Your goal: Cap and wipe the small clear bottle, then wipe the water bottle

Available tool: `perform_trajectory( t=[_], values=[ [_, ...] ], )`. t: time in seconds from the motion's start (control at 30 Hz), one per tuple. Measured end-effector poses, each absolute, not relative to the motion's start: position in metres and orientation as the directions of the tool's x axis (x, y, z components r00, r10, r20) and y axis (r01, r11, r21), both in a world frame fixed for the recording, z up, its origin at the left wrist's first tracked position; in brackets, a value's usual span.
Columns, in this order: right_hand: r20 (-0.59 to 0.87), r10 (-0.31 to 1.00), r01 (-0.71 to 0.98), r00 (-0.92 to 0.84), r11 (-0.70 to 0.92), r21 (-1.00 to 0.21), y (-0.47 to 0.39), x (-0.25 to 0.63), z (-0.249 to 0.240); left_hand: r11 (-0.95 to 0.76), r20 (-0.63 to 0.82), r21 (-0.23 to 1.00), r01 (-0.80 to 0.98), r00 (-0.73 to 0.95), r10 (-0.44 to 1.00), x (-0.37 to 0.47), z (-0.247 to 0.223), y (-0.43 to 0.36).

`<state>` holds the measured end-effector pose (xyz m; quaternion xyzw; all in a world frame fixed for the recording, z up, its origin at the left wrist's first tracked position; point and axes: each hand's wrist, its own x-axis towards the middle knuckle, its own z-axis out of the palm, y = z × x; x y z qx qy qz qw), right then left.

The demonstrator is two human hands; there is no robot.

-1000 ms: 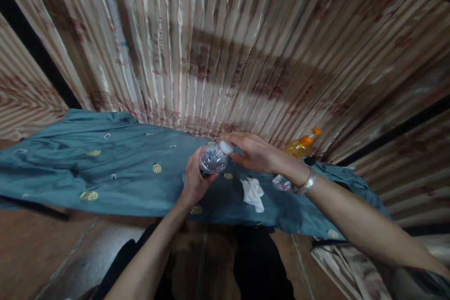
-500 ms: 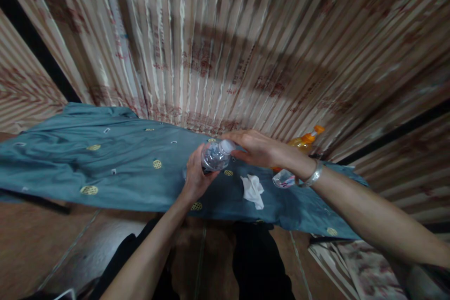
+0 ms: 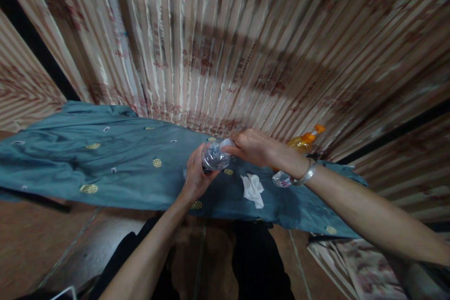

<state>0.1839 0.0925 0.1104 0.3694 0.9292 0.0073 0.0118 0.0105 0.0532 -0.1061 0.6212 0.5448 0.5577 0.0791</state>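
Note:
A small clear plastic bottle [image 3: 213, 157] with a white cap is held over a narrow table covered by a teal cloth [image 3: 116, 168]. My left hand [image 3: 195, 178] grips the bottle's body from below. My right hand [image 3: 251, 146], with a silver bracelet on the wrist, has its fingers closed around the white cap. The bottle is tilted, with its cap toward the right.
A crumpled white tissue [image 3: 253, 188] lies on the cloth right of the bottle. Behind my right wrist stand an orange-capped bottle [image 3: 303, 142] and a clear bottle [image 3: 281, 179]. A striped curtain [image 3: 225, 47] hangs close behind the table. My dark-clothed legs are below the table's edge.
My right hand's fingers have curled down over the cap, which was more exposed before. The bottle and my left hand stay in nearly the same place.

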Motion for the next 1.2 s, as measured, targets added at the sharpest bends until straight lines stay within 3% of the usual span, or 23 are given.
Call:
perform_trajectory(
  t=[0.23, 0.3, 0.43, 0.63, 0.97, 1.1, 1.2],
  values=[
    [0.053, 0.579, 0.567, -0.814, 0.811, -0.146, 0.091, 0.187, 0.115, -0.402, 0.607, 0.707, 0.582, -0.209, 0.766, 0.009, -0.107, 0.054],
    [-0.014, 0.568, 0.566, -0.823, 0.818, -0.107, 0.089, 0.185, 0.117, -0.41, 0.615, 0.705, 0.579, -0.21, 0.76, 0.01, -0.108, 0.054],
    [-0.073, 0.671, 0.671, -0.737, 0.741, 0.037, 0.083, 0.181, 0.119, -0.423, 0.63, 0.689, 0.589, -0.197, 0.751, 0.01, -0.109, 0.054],
    [-0.065, 0.642, 0.644, -0.764, 0.765, -0.018, 0.078, 0.18, 0.122, -0.422, 0.652, 0.66, 0.621, -0.194, 0.733, 0.01, -0.11, 0.055],
    [-0.079, 0.656, 0.646, -0.751, 0.754, 0.123, 0.076, 0.177, 0.119, -0.435, 0.66, 0.657, 0.615, -0.192, 0.726, 0.01, -0.112, 0.057],
    [-0.044, 0.661, 0.656, -0.749, 0.749, 0.096, 0.078, 0.175, 0.116, -0.444, 0.656, 0.666, 0.599, -0.187, 0.731, 0.008, -0.112, 0.057],
    [0.02, 0.679, 0.679, -0.734, 0.734, -0.021, 0.082, 0.179, 0.111, -0.436, 0.644, 0.684, 0.585, -0.203, 0.738, 0.007, -0.109, 0.057]
  ],
)
